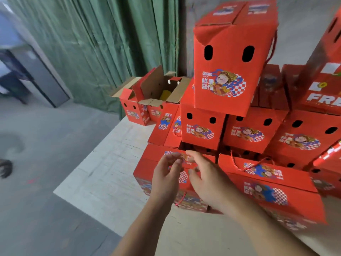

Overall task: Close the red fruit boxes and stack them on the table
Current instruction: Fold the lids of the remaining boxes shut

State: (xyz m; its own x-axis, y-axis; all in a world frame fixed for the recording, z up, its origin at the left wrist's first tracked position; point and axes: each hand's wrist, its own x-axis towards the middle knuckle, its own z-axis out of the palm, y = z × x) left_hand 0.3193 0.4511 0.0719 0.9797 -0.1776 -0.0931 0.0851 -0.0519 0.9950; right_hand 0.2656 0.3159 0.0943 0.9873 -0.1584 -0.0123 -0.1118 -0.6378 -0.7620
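Red cardboard fills the right half of the frame: fruit boxes printed with a cartoon figure and a blue-and-white check pattern stand piled on a pale table. The top box, closed and with two dark oval holes in its face, sits highest at upper centre, resting on a middle row of closed boxes. Beyond them, at centre left, two open boxes stand at the far end of the table with their brown flaps up, something yellow showing inside one.

At lower centre a closed box lies at the front of the pile. Both hands are over its top. The left hand has its fingers loosely curled, fingertips close to the right hand's; the right hand reaches in beside it with its fingers bent over the box top. Motion blur hides whether either hand pinches anything, so I cannot tell their hold. A red cord handle hangs down the near side of this box. Just to its right another closed box lies tilted, a cord looped on top.

A green curtain hangs across the upper left, above a grey floor.
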